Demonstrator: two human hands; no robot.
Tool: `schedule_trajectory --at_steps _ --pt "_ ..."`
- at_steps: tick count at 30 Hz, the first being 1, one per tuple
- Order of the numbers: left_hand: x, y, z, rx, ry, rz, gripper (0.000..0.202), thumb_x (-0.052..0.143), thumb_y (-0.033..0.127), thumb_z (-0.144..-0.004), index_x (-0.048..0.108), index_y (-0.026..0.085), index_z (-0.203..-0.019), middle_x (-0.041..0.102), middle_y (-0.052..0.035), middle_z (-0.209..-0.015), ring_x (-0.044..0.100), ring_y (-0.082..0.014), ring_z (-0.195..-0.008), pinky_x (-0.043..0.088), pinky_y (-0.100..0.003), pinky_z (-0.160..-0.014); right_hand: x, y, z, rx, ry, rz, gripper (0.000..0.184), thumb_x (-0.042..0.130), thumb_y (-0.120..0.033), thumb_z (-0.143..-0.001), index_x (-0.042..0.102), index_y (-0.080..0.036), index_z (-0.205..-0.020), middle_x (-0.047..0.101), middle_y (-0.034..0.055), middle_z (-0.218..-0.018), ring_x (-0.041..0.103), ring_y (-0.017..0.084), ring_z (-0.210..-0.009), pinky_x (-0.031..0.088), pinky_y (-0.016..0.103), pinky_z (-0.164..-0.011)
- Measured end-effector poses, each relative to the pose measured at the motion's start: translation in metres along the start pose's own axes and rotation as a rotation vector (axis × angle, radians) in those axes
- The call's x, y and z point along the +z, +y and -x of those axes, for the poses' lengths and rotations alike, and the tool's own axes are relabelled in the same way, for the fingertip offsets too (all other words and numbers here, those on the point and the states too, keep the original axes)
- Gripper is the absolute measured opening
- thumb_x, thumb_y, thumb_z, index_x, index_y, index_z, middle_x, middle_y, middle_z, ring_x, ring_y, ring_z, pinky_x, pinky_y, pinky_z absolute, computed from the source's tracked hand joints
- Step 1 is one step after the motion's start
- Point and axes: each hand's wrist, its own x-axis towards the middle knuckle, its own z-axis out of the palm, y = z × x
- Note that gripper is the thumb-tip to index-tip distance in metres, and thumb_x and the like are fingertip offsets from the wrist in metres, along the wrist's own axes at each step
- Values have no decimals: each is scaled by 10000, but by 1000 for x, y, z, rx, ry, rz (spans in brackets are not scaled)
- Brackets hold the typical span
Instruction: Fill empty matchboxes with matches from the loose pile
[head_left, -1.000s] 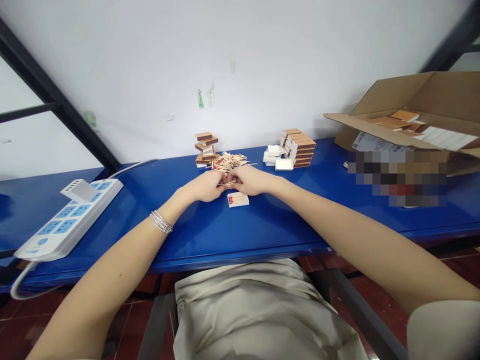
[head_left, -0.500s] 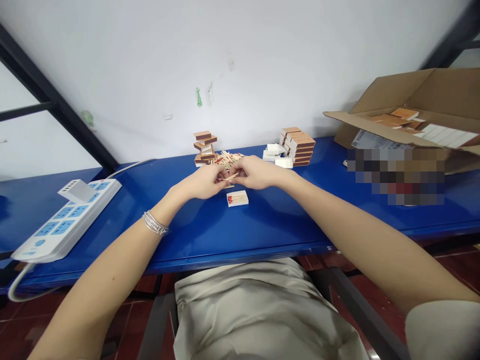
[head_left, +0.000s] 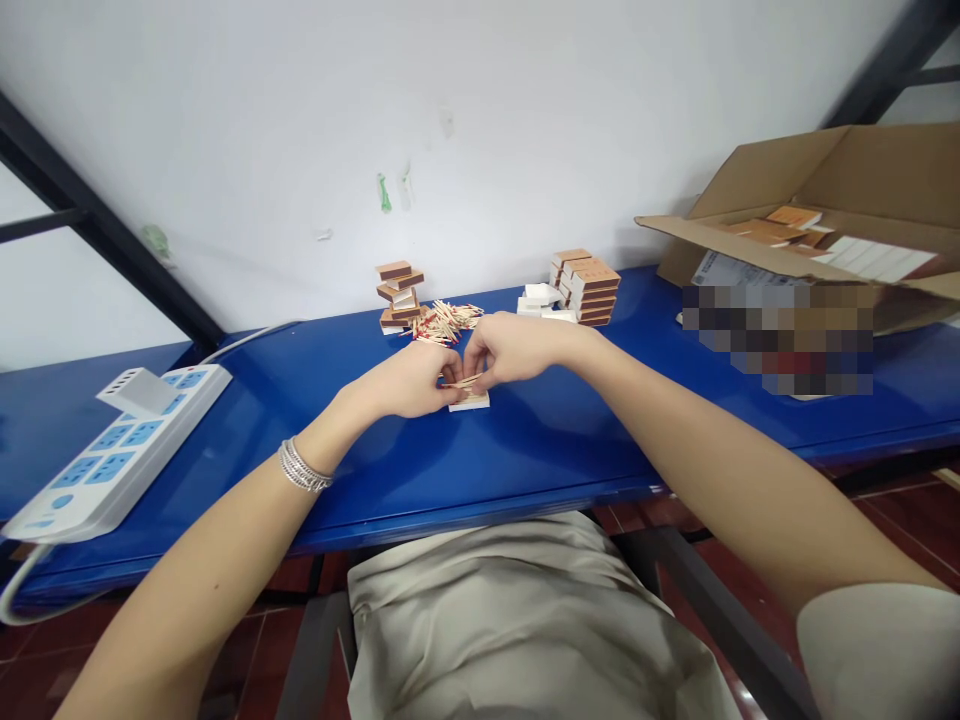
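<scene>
My left hand (head_left: 409, 382) and my right hand (head_left: 506, 348) meet over the blue table (head_left: 525, 450), both pinching a small bundle of matchsticks (head_left: 462, 381) between the fingertips. Right under them lies an open white matchbox tray (head_left: 471, 402), mostly covered by my hands. A loose pile of matches (head_left: 445, 320) lies just behind, beside a leaning stack of brown matchboxes (head_left: 397, 295). A silver bracelet (head_left: 301, 467) is on my left wrist.
A neater stack of brown matchboxes (head_left: 588, 288) with white trays (head_left: 537, 297) stands behind my right hand. An open cardboard carton (head_left: 817, 225) with more boxes fills the right end. A white and blue power strip (head_left: 112, 445) lies at the left. The white wall is close behind.
Both hands have drawn back from the match pile toward me with the bundle, and now hover over the white tray, covering most of it.
</scene>
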Motion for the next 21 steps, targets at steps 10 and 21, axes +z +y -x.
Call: schedule_trajectory --at_steps 10,21 --pt "3 -1 -2 31 41 42 218 630 359 -779 641 147 -828 643 -21 -726 527 -114 -592 390 -240 -584 -8 -2 6 157 -79 -163 217 687 -286 -680 755 -167 -848 702 22 -639 609 130 -517 446 231 -540" --pt "-20 -33 4 -69 -229 288 309 674 416 -729 708 148 -879 697 -40 -746 569 -118 -615 416 -219 -546 -2 5 1 125 -124 -124 238 700 -327 -677 746 -172 -853 716 27 -692 611 127 -536 430 221 -525"
